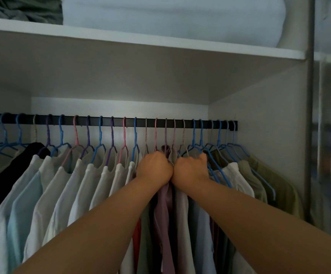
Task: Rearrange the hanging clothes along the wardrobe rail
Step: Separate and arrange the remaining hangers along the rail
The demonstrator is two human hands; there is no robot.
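A black wardrobe rail (119, 120) runs left to right, carrying several blue, purple and pink hangers. White and pale shirts (65, 186) hang on the left, a mauve garment (163, 210) in the middle, olive and white clothes (259, 175) on the right. My left hand (154, 167) is pushed into the garments just left of the mauve one, fingers curled among hanger shoulders. My right hand (192, 168) is right beside it, knuckles touching, fingers closed over clothes and a blue hanger (210, 161). Fingertips are hidden in fabric.
A white shelf (141, 42) sits above the rail with a folded white duvet (172, 18) and dark green fabric (26, 8). The wardrobe's right side wall (259, 119) ends the rail. A black garment (12, 171) hangs far left.
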